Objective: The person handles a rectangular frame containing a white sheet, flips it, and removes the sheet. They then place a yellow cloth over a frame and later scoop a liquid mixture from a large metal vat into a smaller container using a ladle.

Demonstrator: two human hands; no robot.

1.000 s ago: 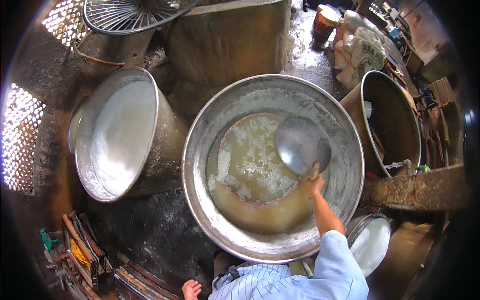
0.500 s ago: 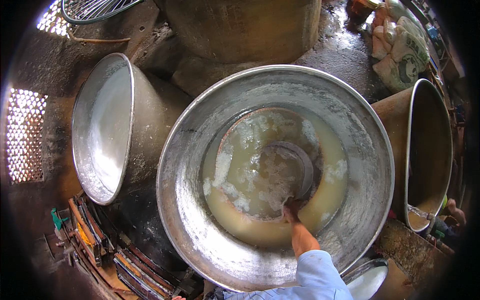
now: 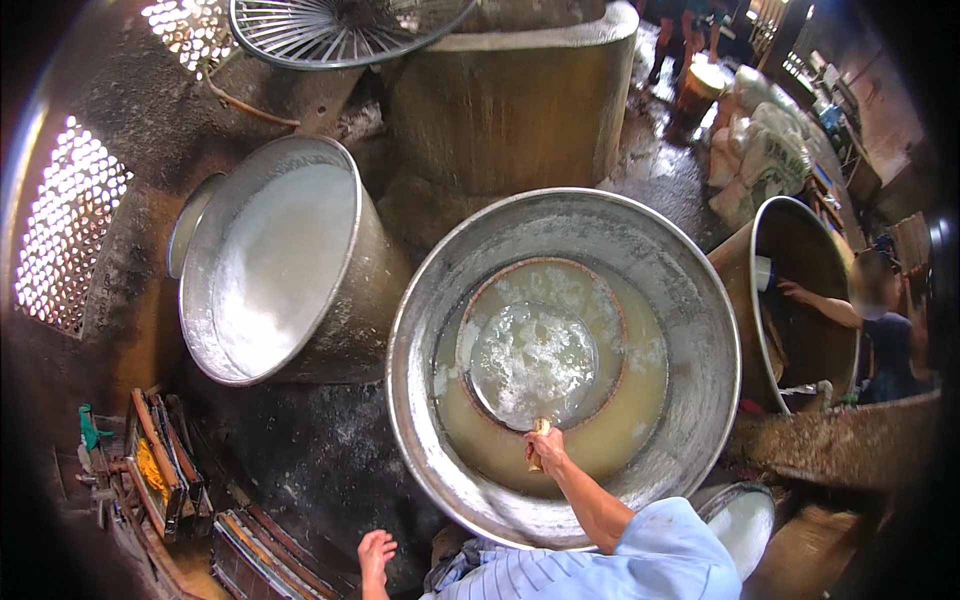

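My right hand (image 3: 546, 452) grips the short wooden handle of a big round metal ladle (image 3: 533, 366). The ladle's bowl lies level in the middle of a very large metal pot (image 3: 700, 400) and is full of white foam. Yellowish cloudy liquid (image 3: 630, 420) with patches of foam fills the pot's bottom around it. My left hand (image 3: 375, 555) hangs low at the bottom edge, fingers spread, holding nothing, near the pot's dark stove surround.
A second large metal pot (image 3: 275, 270) of white liquid stands to the left. A clay-coloured tank (image 3: 510, 100) rises behind. At the right another person's arm (image 3: 825, 305) reaches into a brown vat (image 3: 800, 250). Sacks (image 3: 770, 150) lie beyond. A small white-filled bucket (image 3: 745, 520) sits by my right elbow.
The ladle has gone from raised and tilted at the pot's right side down into the liquid, and now lies level at the centre, filled with foam. My left hand has come back into view.
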